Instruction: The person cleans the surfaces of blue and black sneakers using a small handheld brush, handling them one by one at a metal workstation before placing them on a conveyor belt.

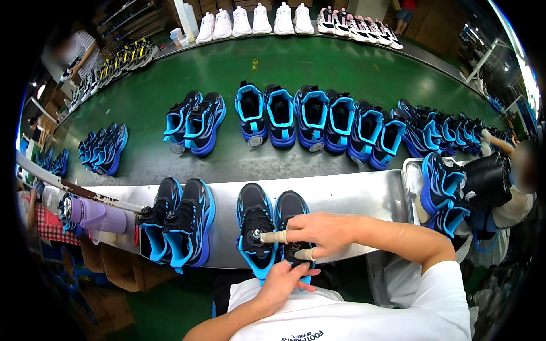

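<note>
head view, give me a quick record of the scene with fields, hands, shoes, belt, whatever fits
setting: green conveyor belt behind a metal ledge
right hand: taped forefinger on the dial of the left shoe of the black and blue pair
left hand: at the heel end of that pair
beside it: second pair on the ledge
on belt: row of blue shoes, white shoes at the far edge

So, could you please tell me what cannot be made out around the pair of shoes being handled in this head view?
- Right shoe of the near pair: its dial and tongue are covered by the right hand.
- Left hand: what it grips is hidden; its fingers curl under the shoe heels.
- Left shoe: the dial under the taped fingertip is too small to read.
- Purple bottle: partly hidden behind a rail.
</note>
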Demonstrator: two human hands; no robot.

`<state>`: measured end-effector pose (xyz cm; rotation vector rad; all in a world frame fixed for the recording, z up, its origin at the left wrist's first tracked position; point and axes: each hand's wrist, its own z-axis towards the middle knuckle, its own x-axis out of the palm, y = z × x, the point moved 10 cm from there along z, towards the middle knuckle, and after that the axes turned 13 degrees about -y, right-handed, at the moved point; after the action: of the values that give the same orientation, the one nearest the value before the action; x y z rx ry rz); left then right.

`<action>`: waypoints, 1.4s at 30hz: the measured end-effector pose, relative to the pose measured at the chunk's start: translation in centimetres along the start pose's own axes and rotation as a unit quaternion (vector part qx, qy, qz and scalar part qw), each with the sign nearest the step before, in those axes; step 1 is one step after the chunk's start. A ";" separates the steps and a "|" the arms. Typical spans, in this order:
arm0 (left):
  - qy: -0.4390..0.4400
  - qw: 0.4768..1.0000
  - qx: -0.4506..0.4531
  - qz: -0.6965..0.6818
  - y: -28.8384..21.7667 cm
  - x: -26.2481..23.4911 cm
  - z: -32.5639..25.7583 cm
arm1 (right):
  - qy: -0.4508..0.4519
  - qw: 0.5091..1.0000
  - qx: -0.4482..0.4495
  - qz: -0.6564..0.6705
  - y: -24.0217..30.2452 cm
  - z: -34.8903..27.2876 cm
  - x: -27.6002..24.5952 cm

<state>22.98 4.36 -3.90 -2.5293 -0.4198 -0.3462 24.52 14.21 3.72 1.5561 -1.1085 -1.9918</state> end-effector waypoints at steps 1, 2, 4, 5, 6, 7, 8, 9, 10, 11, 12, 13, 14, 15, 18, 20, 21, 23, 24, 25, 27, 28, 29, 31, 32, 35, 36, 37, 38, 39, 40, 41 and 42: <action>0.003 1.000 -0.005 0.006 0.1 0.2 0.0 | 0.038 0.999 0.009 0.016 0.3 0.0 0.2; 0.006 1.000 -0.010 0.013 0.2 0.4 0.1 | 0.050 0.999 -0.010 0.014 0.7 0.2 0.4; 0.001 1.000 -0.011 0.006 0.4 0.5 0.1 | 0.059 0.997 -0.041 -0.008 0.5 0.0 1.8; -0.003 1.000 -0.013 0.001 0.5 0.6 0.1 | 0.004 0.998 -0.055 -0.026 0.9 -0.2 1.4; -0.003 1.000 -0.013 0.001 0.5 0.8 0.1 | 0.004 0.998 -0.055 -0.025 1.0 -0.8 2.1; -0.009 1.000 -0.016 -0.002 0.4 0.8 0.2 | -0.013 0.998 -0.011 -0.061 0.3 -1.2 2.3; -0.014 1.000 -0.019 -0.005 0.4 0.9 0.2 | -0.031 0.994 0.033 -0.098 -0.6 -1.4 2.0; -0.014 1.000 -0.020 -0.005 0.3 0.9 0.3 | -0.057 0.993 0.042 -0.090 -0.4 -1.6 1.5; -0.009 1.000 -0.018 0.011 0.1 0.9 0.3 | -0.060 0.993 0.045 -0.090 -0.5 -1.8 1.2; -0.004 1.000 -0.016 0.026 0.1 0.9 0.3 | -0.070 0.996 0.042 -0.034 -0.5 -1.7 0.7; -0.002 0.999 -0.017 0.029 0.3 0.9 0.2 | -0.079 0.996 0.036 0.023 -0.5 -1.8 0.1; 0.003 1.000 -0.010 0.016 0.3 1.1 0.2 | -0.085 0.996 0.019 0.024 -0.7 -1.8 -0.5; 0.008 1.000 -0.002 0.003 0.2 1.1 0.2 | -0.086 0.996 0.019 0.024 -0.6 -1.7 -1.0; 0.007 1.000 -0.001 0.004 0.4 1.1 0.2 | -0.073 0.997 0.005 0.016 0.0 -1.7 -1.3; 0.007 1.000 -0.003 0.006 0.5 1.7 0.4 | 0.021 0.999 -0.041 -0.027 0.4 -1.3 -0.1; 0.001 1.000 -0.006 0.012 0.9 1.7 0.6 | 0.039 0.996 -0.068 -0.030 0.8 -1.1 0.6; 0.002 1.000 -0.005 0.011 1.1 1.7 0.7 | 0.040 0.996 -0.068 -0.030 1.0 -1.2 0.9; -0.006 1.000 -0.005 -0.003 1.2 1.6 0.9 | -0.007 0.996 -0.038 -0.083 0.9 -1.4 1.1; -0.006 1.000 -0.004 -0.004 1.1 1.7 0.9 | -0.006 0.996 -0.037 -0.084 1.0 -1.8 1.9; 0.000 1.000 -0.006 0.005 1.0 1.9 0.8 | -0.050 0.989 -0.006 -0.138 0.4 -2.3 2.0; 0.008 1.000 -0.009 0.016 0.9 2.2 0.6 | -0.101 0.973 0.030 -0.205 -0.3 -2.9 1.7; 0.017 1.000 -0.009 0.023 0.7 2.4 0.4 | -0.103 0.972 0.034 -0.208 -0.4 -3.1 1.3; 0.026 0.999 -0.009 0.030 0.5 2.5 0.0 | -0.106 0.984 0.057 -0.127 -0.7 -3.2 0.6; 0.043 0.998 -0.017 0.034 0.0 2.6 -1.1 | -0.120 0.988 0.093 0.008 -1.5 -3.5 -1.3; 0.053 0.998 -0.026 0.034 0.1 2.6 -1.6 | -0.129 0.984 0.105 0.064 -1.9 -3.7 -2.2; 0.028 0.996 -0.079 -0.014 1.2 1.9 -1.1 | -0.044 0.993 0.112 0.010 -1.2 -3.7 -2.3; 0.029 0.996 -0.078 -0.015 1.4 2.0 -0.9 | -0.029 0.997 0.068 -0.008 -0.1 -3.3 -1.8; 0.035 0.997 -0.058 -0.021 1.3 2.2 -0.7 | -0.013 0.998 0.025 -0.049 0.8 -2.8 -1.4; 0.042 0.998 -0.041 -0.025 1.4 2.5 -0.6 | -0.047 0.997 -0.035 -0.052 1.0 -2.6 -0.9; 0.044 0.998 -0.041 -0.024 1.8 2.7 -0.6 | -0.065 0.995 -0.036 -0.072 1.0 -3.2 -0.3; 0.038 0.998 -0.030 -0.038 1.8 2.8 -0.4 | -0.079 0.992 -0.042 -0.090 1.2 -3.3 -0.1; 0.032 0.998 -0.020 -0.052 1.7 2.8 -0.3 | -0.077 0.992 -0.044 -0.090 1.4 -3.5 0.3; 0.030 0.998 -0.018 -0.054 1.4 2.7 -0.4 | -0.095 0.992 -0.020 -0.086 1.2 -3.7 0.2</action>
<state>25.95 3.60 -3.34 -2.5302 -0.5318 -0.4741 27.73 12.04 4.25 1.5126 -1.0247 -2.3025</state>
